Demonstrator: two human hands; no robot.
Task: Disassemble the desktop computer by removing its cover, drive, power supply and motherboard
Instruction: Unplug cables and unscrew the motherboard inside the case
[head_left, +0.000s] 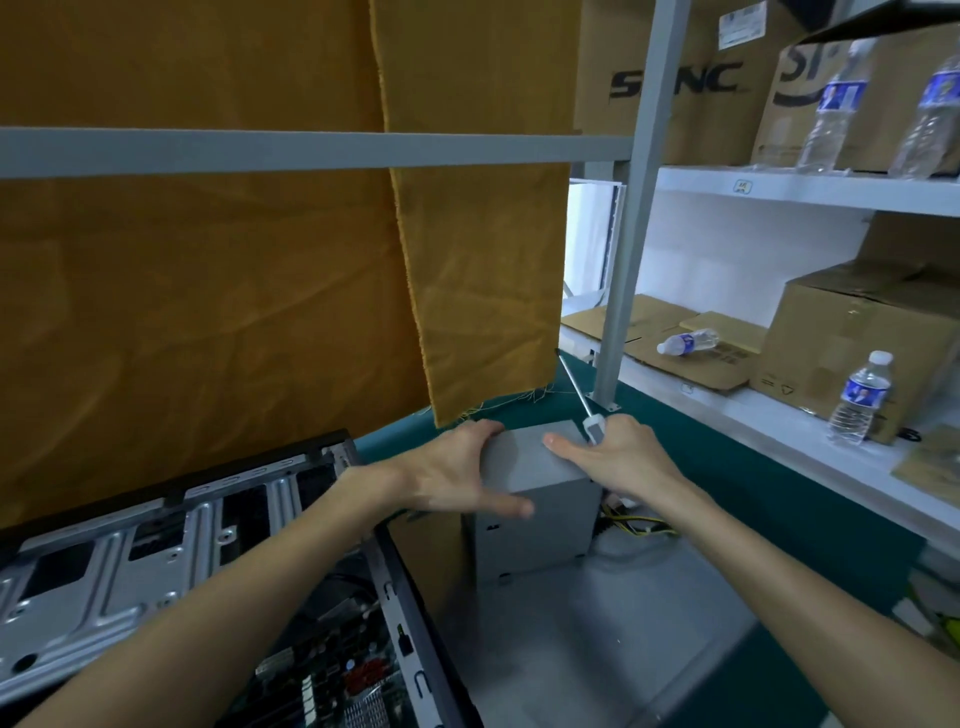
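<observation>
Beside the open case (208, 545), left hand (447, 478) gripping power supply (535, 499), right hand (618, 457) holding supply and screwdriver (584, 410).

From my remote seat, the clearest lettering is on the tall brown cardboard box on the top shelf (670, 78): large black slanted capitals, partly crossed by the grey shelving post, which I read as "S NC" with a letter hidden. The neighbouring brown cardboard box (810, 88) carries the start of the same black print, only an "S" and part of a next letter showing. A white sticker on the first box (742, 23) and the small tag on the white shelf edge (744, 187) are too small for me to read. The clear plastic water bottles' blue labels (837, 97) show no legible words.
</observation>
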